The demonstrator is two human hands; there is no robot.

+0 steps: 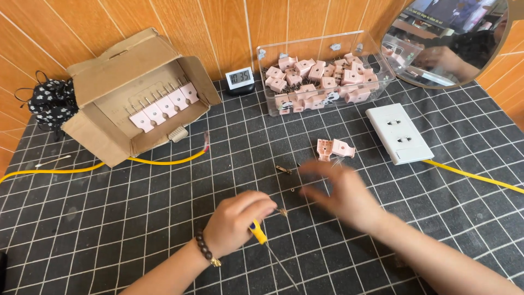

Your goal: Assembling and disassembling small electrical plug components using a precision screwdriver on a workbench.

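Black gridded mat point(109, 218) against wood-panelled wall point(218, 27); hands hover near pink plugs point(334, 148).

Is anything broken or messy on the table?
Yes. One pink plug lies opened in halves on the mat, with small metal bits loose nearby. The yellow cable ends in bare stripped wire by the cardboard box.

- One view only, from a camera worn on the person's head.
- It looks steeply down and forward onto the black gridded mat point(136, 218).
- It sits close: the forearms enter from the bottom edge.
- Beyond the mat, the orange panelled wall point(218, 27) fills the top edge.
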